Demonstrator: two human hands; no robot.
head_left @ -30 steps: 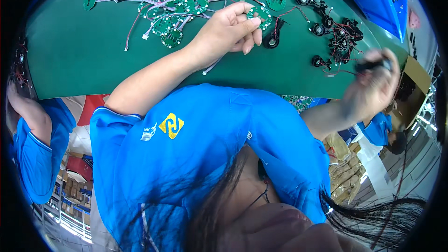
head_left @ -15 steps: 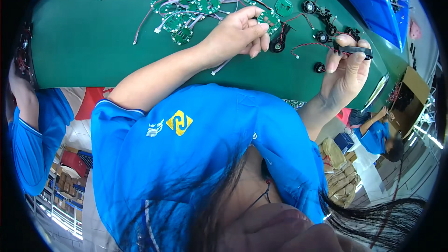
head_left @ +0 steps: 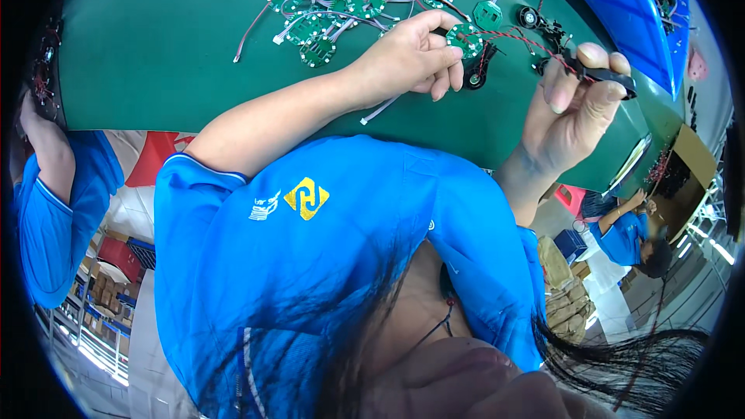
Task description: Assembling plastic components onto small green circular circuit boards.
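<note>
My left hand pinches a round green circuit board with small white parts along its rim. My right hand grips a black plastic piece between thumb and fingers. From that piece a twisted red-and-black wire runs across to the board; whether its plug is seated there I cannot tell. Just beyond my left fingertips lies a black part with a round disc. Similar round black parts lie past the wire, partly hidden by my right hand.
More green boards with ribbon cables lie heaped on the green table. A single board sits right of the heap. A blue bin borders the far right. Co-workers' arms show at left and right.
The twisted wire, loose on the table side before, now stretches from the right hand's black piece to the board. My right hand has turned slightly; the view has shifted a little.
</note>
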